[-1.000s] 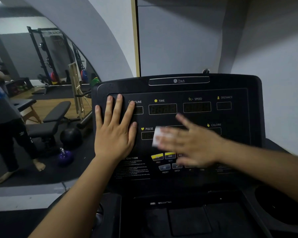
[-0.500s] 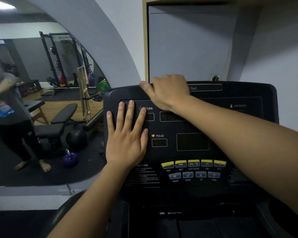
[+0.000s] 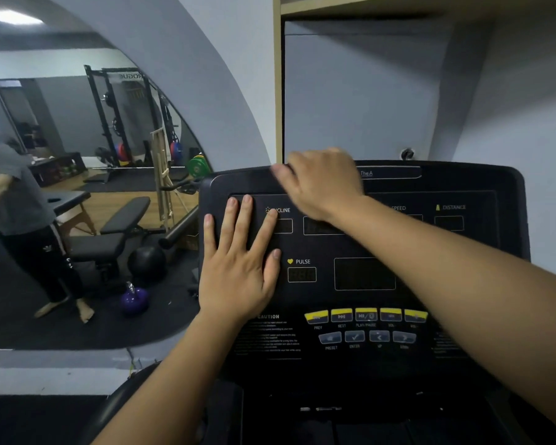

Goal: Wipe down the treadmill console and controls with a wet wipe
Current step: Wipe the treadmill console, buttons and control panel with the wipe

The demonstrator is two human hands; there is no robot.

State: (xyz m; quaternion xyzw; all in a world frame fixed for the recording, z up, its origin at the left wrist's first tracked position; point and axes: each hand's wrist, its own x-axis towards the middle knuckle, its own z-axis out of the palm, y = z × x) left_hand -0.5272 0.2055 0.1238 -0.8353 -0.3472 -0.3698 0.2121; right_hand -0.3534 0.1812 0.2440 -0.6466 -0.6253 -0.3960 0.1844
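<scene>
At far left, an arched mirror (image 3: 87, 200) is seen on the wall; reflected in it are a standing person in a grey shirt and dark trousers (image 3: 23, 220), a squat rack (image 3: 122, 123), a padded bench (image 3: 116, 232), a black ball (image 3: 146, 261) and a purple kettlebell (image 3: 135, 298) on dark floor matting.

Right of the mirror, the black treadmill console (image 3: 463, 284) fills the centre and right of the view. The left hand (image 3: 238, 261) is laid flat on the console's left portion, fingers spread and extended, palm against the panel just left of the INCLINE and PULSE labels; nothing is held in it.

The PULSE readout (image 3: 301, 274) and a larger dark display window (image 3: 364, 273) are seen to the right of that hand. Below them, a row of yellow-topped buttons (image 3: 366, 315) is shown above a row of grey buttons (image 3: 366, 337), with a block of CAUTION text (image 3: 268, 335) to their left.

The right hand (image 3: 321, 181) is placed at the console's upper edge, left of centre, palm down with fingers curled over the top rim; it is motion-blurred. The wet wipe is not visible, and whether it is under this hand cannot be told. The right forearm crosses the panel diagonally from lower right, covering part of the upper readouts. The DISTANCE label (image 3: 453, 207) is visible at upper right.
</scene>
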